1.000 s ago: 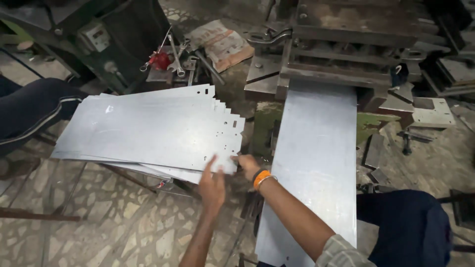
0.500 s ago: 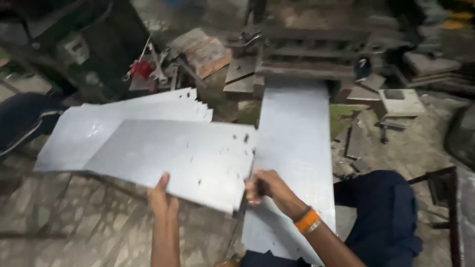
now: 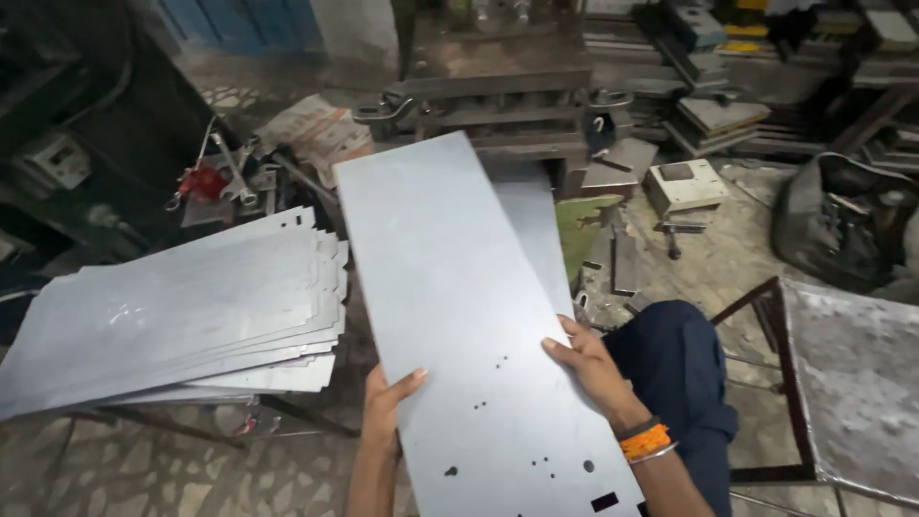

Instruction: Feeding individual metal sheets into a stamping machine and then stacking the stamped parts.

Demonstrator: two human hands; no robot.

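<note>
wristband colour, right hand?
Orange wristband with a dark band above it, on the right hand; head view.

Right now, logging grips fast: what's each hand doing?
Left hand: closed on the left edge of the metal sheet.
Right hand: closed on the sheet's right edge.

Two hands: left hand (image 3: 385, 407), right hand (image 3: 589, 369); one held metal sheet (image 3: 459, 306); one sheet stack (image 3: 182, 316).

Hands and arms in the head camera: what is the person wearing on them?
Both forearms are bare, with no sleeves and no gloves in view. The left hand wears nothing. The right hand has a bright orange band around its wrist, with a thin dark band just above it. Fingernails are short and plain.
</note>
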